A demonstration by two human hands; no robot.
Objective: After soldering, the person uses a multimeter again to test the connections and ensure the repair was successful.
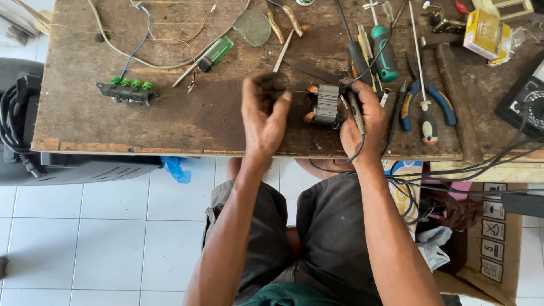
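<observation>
Holding motor coil point(327, 104) and probe point(356, 111) firmly in closed right hand point(362, 122); keeping half-open, empty left hand point(263, 116) clear of wire.

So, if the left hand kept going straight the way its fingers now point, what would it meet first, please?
Probably the metal tweezers, which lie just beyond the fingertips of the left hand, raised above the wooden table. Its height is hard to judge, so it might pass over them.
</observation>
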